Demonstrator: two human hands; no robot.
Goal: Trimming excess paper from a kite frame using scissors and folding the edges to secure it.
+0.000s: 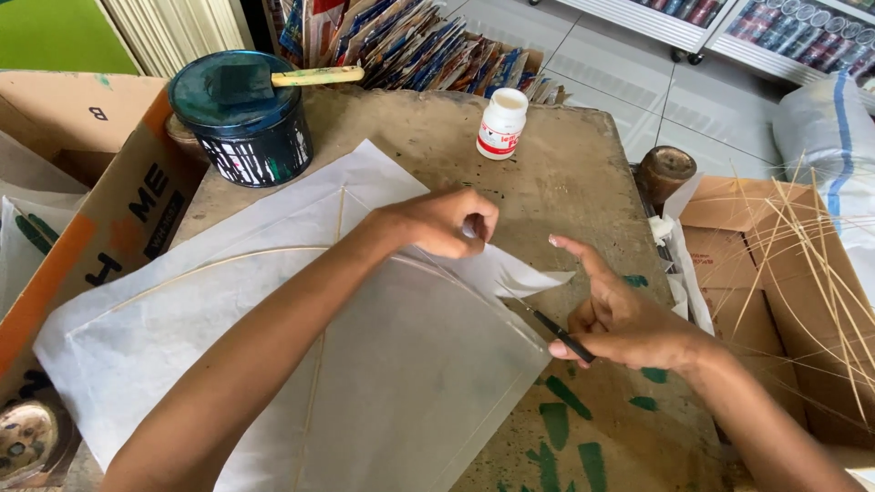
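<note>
Your left hand (444, 221) pinches shut on a flap of the white kite paper (301, 364) near its 2 o'clock corner, while your right hand (622, 321) is closed around a thin black-handled blade (558, 333), forefinger stretched out, its tip touching the paper edge. The paper lies flat over thin bamboo ribs (318, 364), covering the left half of the worn table (565, 182). At 11 o'clock stands a dark paint tin (251, 137) with a foam brush (273, 80) across its lid, at 12 o'clock a small white glue bottle (502, 123), and at 3 o'clock a cardboard box (775, 273) of bamboo sticks.
</note>
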